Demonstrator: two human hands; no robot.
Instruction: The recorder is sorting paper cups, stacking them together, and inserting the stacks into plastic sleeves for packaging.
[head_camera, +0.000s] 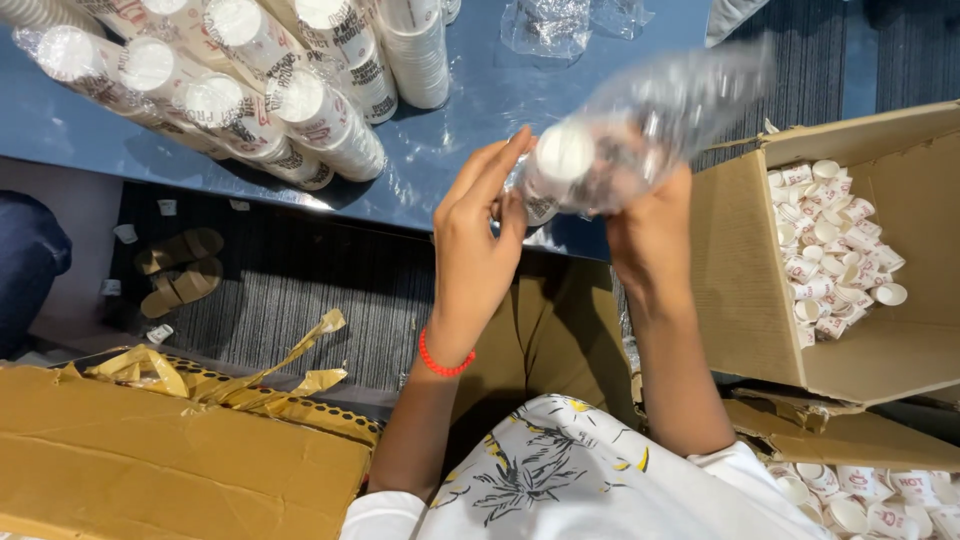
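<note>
Over the blue table (480, 110), the right hand (650, 235) grips a plastic-wrapped cup stack (620, 140) from below, the left hand (480, 230) rests open-fingered against its near end, beside a carton (760, 300) of loose cups (835, 240).

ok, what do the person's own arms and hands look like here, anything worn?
Both forearms are bare. The left hand has a red beaded bracelet at the wrist; the right hand wears nothing visible. Short white sleeves belong to a white shirt with a black and yellow leaf print. No gloves; no rings or watch visible.
</note>
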